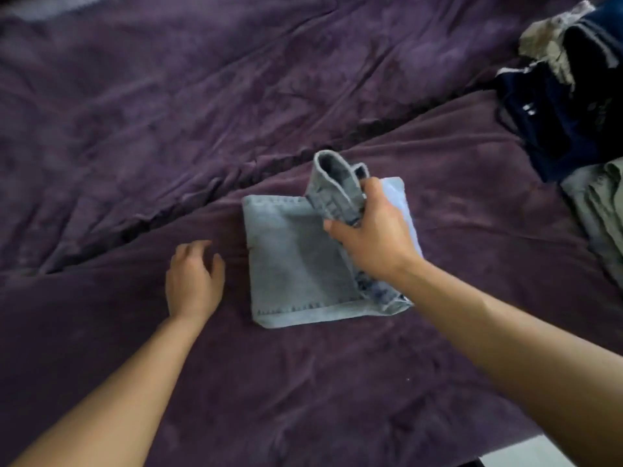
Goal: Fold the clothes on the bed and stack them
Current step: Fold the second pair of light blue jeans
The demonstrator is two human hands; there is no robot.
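Observation:
A pair of light blue jeans lies folded into a rough square in the middle of the purple bed. My right hand grips the jeans' upper end, a bunched band of denim lifted above the folded part. My left hand hovers over the blanket just left of the jeans, fingers loosely curled and holding nothing. A paler blue layer shows under my right hand at the jeans' right edge.
A heap of unfolded clothes sits at the right edge: dark navy garments, a grey-white piece and an olive-grey garment. A deep crease in the blanket runs diagonally behind the jeans. The bed's near corner is at bottom right.

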